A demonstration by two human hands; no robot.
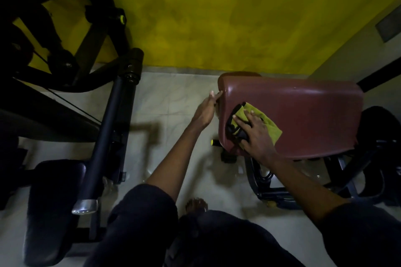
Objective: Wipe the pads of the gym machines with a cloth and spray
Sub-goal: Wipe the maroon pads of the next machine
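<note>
A dark red seat pad point(303, 115) of a gym machine sits at the right centre. My right hand point(256, 134) lies flat on a yellow-green and black cloth point(269, 123), pressing it onto the pad's left part with spread fingers. My left hand point(206, 110) reaches to the pad's left edge, fingers curled around its far-left corner. No spray bottle is in view.
A black padded bench point(50, 208) and a black machine frame point(102, 128) stand at the left. The red pad's black frame point(282, 191) stands on the pale tiled floor point(169, 104). A yellow wall point(217, 17) rises behind. My foot point(196, 204) shows below.
</note>
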